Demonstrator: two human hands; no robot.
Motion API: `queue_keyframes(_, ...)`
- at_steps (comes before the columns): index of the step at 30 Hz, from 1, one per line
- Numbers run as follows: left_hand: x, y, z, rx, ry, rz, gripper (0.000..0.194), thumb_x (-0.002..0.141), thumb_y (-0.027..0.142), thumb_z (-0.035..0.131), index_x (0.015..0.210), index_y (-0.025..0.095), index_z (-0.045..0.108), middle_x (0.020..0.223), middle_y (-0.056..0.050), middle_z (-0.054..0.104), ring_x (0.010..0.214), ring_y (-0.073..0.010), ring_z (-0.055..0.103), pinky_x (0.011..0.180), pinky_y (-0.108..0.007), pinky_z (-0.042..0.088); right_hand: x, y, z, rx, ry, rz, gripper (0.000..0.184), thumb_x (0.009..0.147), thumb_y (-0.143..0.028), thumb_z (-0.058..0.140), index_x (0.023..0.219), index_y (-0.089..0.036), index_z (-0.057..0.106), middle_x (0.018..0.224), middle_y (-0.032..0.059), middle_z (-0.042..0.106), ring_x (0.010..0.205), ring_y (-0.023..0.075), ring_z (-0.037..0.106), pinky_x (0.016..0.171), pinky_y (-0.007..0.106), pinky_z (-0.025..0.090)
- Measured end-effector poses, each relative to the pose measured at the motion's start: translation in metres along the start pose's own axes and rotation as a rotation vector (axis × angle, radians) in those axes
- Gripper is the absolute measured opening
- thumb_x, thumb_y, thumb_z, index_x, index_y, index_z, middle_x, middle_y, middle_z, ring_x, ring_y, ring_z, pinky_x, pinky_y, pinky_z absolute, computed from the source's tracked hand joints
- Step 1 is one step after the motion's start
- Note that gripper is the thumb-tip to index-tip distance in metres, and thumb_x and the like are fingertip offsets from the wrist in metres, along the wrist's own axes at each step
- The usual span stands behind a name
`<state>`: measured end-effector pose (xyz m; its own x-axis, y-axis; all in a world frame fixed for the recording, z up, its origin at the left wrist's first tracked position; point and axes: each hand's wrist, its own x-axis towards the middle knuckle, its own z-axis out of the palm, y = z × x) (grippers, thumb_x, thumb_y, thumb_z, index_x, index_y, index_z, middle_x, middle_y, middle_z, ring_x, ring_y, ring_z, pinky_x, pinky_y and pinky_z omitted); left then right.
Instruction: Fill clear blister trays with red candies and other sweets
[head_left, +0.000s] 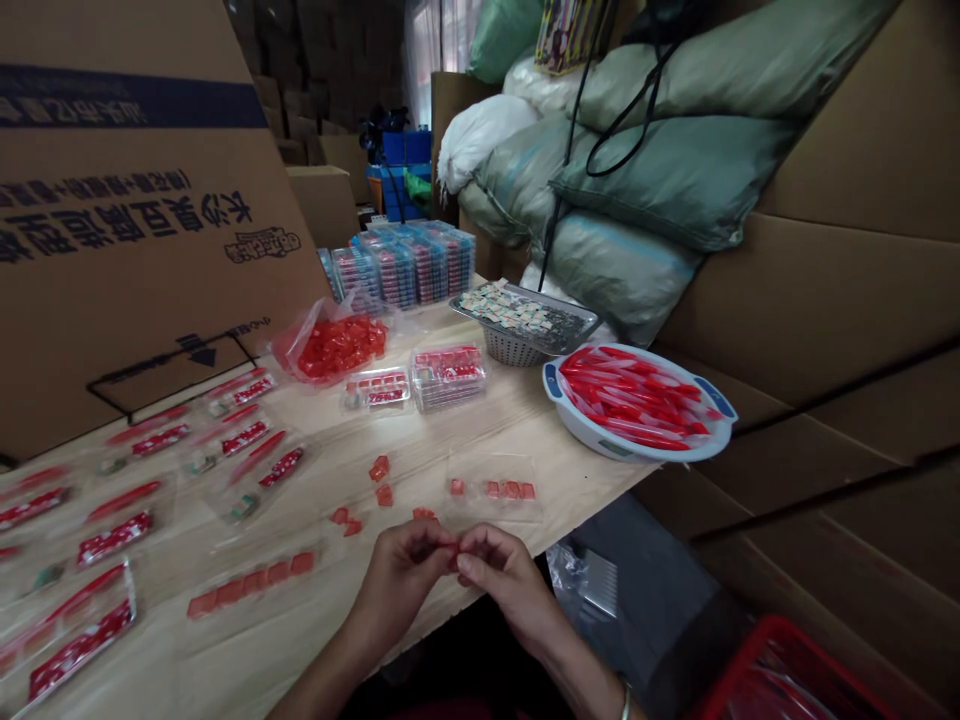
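Note:
My left hand (405, 580) and my right hand (501, 574) meet at the near edge of the wooden table (420, 450), fingers pinched together on a small red piece (453, 556) that barely shows between them. Just beyond my hands lie loose red square pieces (379, 468) and a clear plastic tray (491, 489) with a row of red squares in it. A second row of red squares (251, 582) lies to the left of my left hand.
Filled clear packs with red items (112, 540) cover the table's left. A bag of red pieces (337, 345), stacked clear boxes (448, 375), a metal basket (525, 325) and a white basin of red sticks (637, 405) stand farther back. Cardboard boxes and sacks surround.

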<state>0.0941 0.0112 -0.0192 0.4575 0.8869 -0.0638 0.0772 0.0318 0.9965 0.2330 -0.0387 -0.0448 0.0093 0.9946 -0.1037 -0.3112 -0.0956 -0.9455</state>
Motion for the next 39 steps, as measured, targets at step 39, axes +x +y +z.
queue_keyframes(39, 0.051, -0.018, -0.090, 1.265, -0.035, 0.320, 0.033, 0.088, 0.028, 0.047, 0.116, 0.013, 0.057, 0.128, -0.017, 0.057, 0.119, -0.0282, 0.052, 0.101, -0.045, 0.043, 0.004, -0.014, -0.117, -1.500, -0.048, -0.365, 0.075, 0.076, -0.051, 0.065, 0.139, -0.019, 0.041, 0.143, 0.0170, 0.041, 0.132, 0.0343, 0.037, 0.105, 0.057, 0.031)
